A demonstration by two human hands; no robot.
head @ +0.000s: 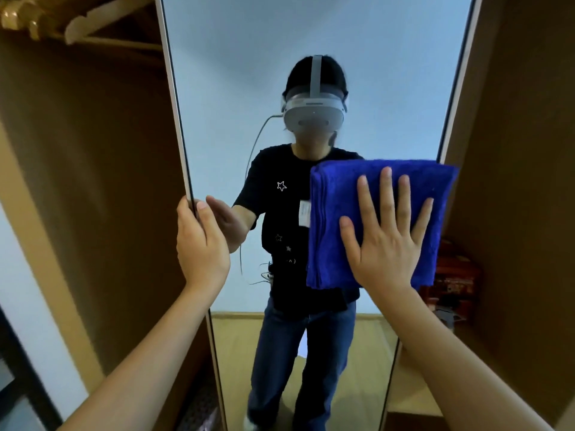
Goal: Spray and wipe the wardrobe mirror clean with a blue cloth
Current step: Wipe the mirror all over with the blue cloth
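Observation:
The tall wardrobe mirror (pixel 249 57) fills the middle of the head view and reflects a person wearing a headset. A folded blue cloth (pixel 339 194) lies flat against the glass at the right side, reaching the mirror's right edge. My right hand (pixel 387 237) presses on the cloth with its fingers spread wide. My left hand (pixel 200 244) grips the mirror's left edge (pixel 183 157), thumb on the glass side and fingers behind. No spray bottle is in view.
Brown wardrobe panels stand on both sides of the mirror. Wooden hangers (pixel 93 23) hang at the upper left inside the wardrobe. A red box (pixel 457 275) sits on a shelf at the right, just past the cloth.

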